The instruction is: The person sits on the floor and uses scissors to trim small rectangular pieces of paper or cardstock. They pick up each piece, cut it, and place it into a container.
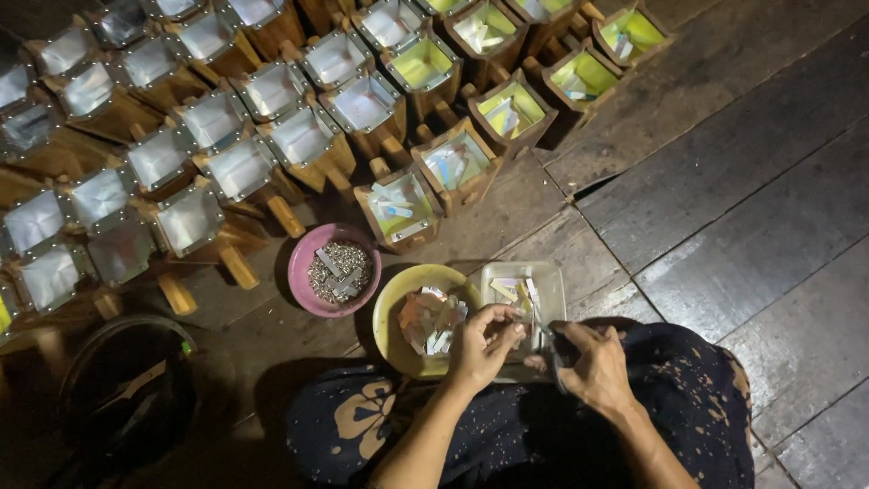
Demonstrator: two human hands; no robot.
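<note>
My left hand [484,340] has its fingertips pinched shut on a small pale strip [509,319], which I hold just above my lap, its long axis running roughly from my left fingers toward my right. My right hand [593,362] is closed around the handles of a pair of scissors [543,337], with the blades pointing back toward the strip, so the 2 hands meet almost tip to tip and the strip lies just to the left of the blades, touching or very nearly so; I cannot tell which. The left hand is the nearer one to the strip, since it is the one holding it. Just beyond my fingers sits a clear square tray [552,290] with a few strips in it, and beside it to the left a yellow bowl [389,312] piled with pale cut pieces. Further left is a pink bowl [303,263] of small grey bits. Well beyond these stand rows of wooden boxes [398,208] on the plank floor [724,181].
</note>
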